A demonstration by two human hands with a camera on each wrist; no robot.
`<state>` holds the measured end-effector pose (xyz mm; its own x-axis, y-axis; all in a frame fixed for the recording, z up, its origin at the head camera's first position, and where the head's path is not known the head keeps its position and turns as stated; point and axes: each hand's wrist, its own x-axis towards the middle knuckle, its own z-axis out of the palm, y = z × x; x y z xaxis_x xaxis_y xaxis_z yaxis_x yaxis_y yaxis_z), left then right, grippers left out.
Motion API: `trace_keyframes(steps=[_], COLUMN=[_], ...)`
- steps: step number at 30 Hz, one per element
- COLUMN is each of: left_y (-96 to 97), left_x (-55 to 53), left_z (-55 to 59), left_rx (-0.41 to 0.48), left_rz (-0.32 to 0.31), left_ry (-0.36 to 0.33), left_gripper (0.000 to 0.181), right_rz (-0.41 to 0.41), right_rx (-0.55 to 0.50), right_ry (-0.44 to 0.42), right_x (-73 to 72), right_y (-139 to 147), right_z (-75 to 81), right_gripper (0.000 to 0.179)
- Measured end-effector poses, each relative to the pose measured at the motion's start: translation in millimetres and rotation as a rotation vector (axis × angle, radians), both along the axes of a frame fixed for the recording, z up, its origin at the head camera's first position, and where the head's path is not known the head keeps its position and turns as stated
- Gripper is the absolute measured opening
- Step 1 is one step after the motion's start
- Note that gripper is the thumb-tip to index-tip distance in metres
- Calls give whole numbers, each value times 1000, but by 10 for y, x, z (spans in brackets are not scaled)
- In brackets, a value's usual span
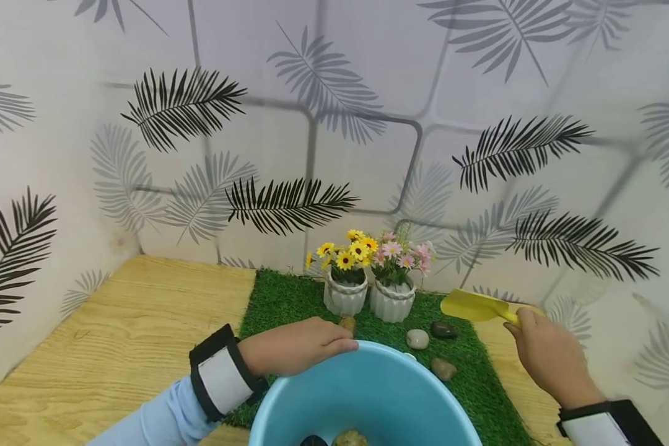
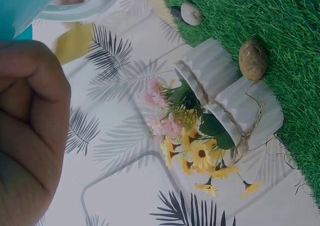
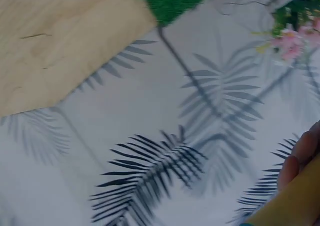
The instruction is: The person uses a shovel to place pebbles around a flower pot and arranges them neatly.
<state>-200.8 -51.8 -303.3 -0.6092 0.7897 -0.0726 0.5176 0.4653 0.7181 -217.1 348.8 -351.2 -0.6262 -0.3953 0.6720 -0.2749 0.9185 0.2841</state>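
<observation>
The left hand (image 1: 297, 347) lies at the upper left of the blue bucket (image 1: 379, 375), its fingers (image 1: 337, 337) bent over the rim and gripping it; the bucket fills the lower centre of the frame. At the right, the right hand (image 1: 557, 359) has its fingers closed around the handle of a yellow trowel (image 1: 474, 305), whose blade points left, clear of the bucket. Two stones show inside the bucket at the bottom edge. Beyond its rim, a pale stone (image 1: 417, 339), a black stone (image 1: 444, 329) and a brown stone (image 1: 443, 369) lie on the green mat (image 1: 476, 378), right of centre. Two white flowerpots (image 1: 393, 302) stand behind, near the centre, and the wooden tabletop (image 1: 161, 328) spreads lower left.
</observation>
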Motion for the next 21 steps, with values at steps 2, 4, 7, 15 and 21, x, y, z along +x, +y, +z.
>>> trace_keyframes(steps=[2,4,7,15,21], left_y=[1,3,4,1,-3], left_x=[6,10,11,-2,-6], left_z=[-2,-2,5,19,2], left_rx=[-4,-1,1,-6,10], left_rz=[1,4,6,-2,-12], left_ry=[3,6,3,24,50], left_gripper=[38,38,38,41,39], right_rz=[39,89,179,382,228], right_rx=[5,18,64,237,432], right_ry=[39,64,80,-93,-558], right_x=[75,171,330,687,845], right_y=[-145,-302,-544,-1062,-1349], right_z=[186,384,665,1135,1258], right_gripper=[65,62,55,46,29])
